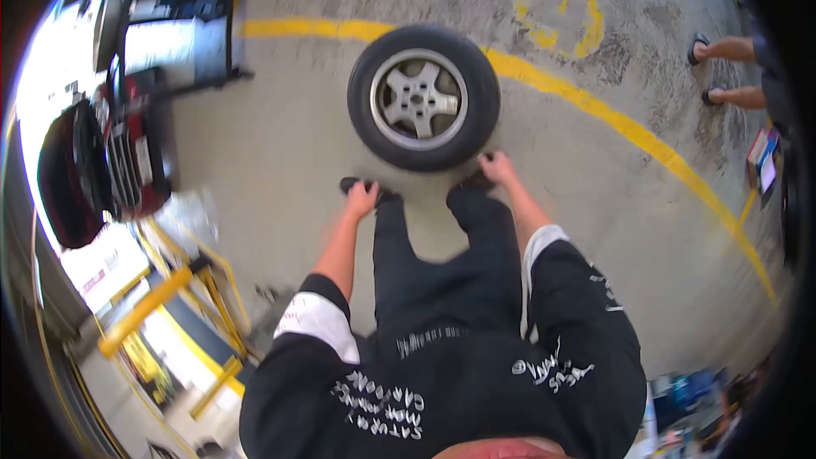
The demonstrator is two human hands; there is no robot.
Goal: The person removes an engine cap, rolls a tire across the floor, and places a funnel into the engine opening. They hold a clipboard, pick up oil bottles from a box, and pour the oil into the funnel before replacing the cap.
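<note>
A car tyre [484, 110] on a silver five-spoke wheel rim [422, 100] lies flat on the concrete floor in front of my feet. My left hand [363, 198] hangs above my left shoe, below the tyre's lower left edge, with its fingers loosely bent and apart. Close to the tyre's lower right edge is my right hand [498, 168], its fingers also half curled with a gap between them. Neither hand shows anything in its grasp. Dark shoes [388, 195] show partly behind my hands.
Yellow lines [595, 106] cross the floor. At the left stand a dark red car part with a grille [136, 161] and a yellow metal frame [157, 306]. Another person's legs [735, 49] show at the right. Assorted items [688, 399] lie at the lower right.
</note>
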